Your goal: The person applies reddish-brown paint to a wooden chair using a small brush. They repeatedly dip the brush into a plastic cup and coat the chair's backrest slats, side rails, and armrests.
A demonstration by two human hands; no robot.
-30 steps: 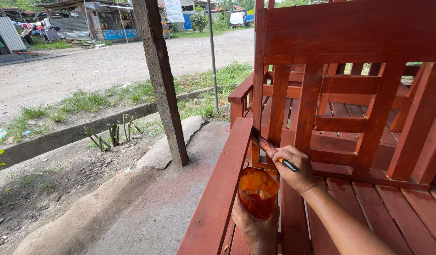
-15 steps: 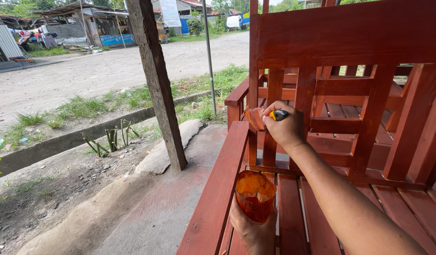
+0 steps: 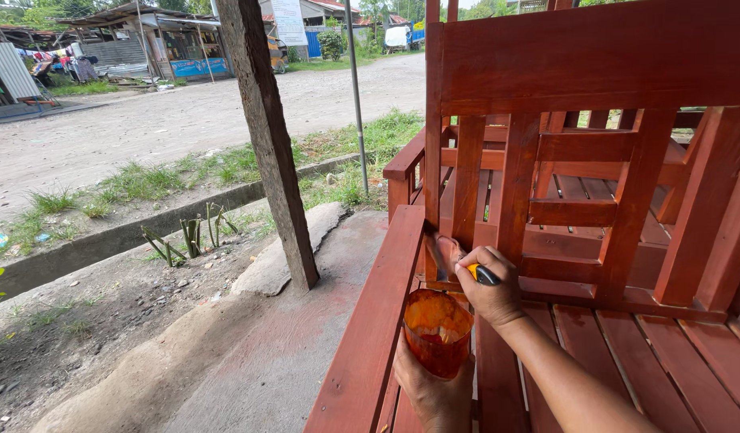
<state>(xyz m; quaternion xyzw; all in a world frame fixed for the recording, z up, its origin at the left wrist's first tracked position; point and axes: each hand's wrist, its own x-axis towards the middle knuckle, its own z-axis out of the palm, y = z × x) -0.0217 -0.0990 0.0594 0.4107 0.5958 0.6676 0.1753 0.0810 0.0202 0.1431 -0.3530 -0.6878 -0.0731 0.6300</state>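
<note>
While the left hand (image 3: 434, 385) grips a cup (image 3: 438, 333) of red-brown stain from below, fingers wrapped round its base, the right hand (image 3: 490, 289) is closed on a brush (image 3: 466, 265) with a yellow-and-black handle. Brush tip touches the foot of a back slat (image 3: 466, 184) at the near corner of the red wooden bench (image 3: 370, 337). Cup sits just below the right hand, above the seat boards, beside the armrest. More red chairs (image 3: 594, 184) stand behind the backrest. Wooden post (image 3: 269, 136), concrete floor (image 3: 281, 345) and dirt road (image 3: 145, 128) lie left.
</note>
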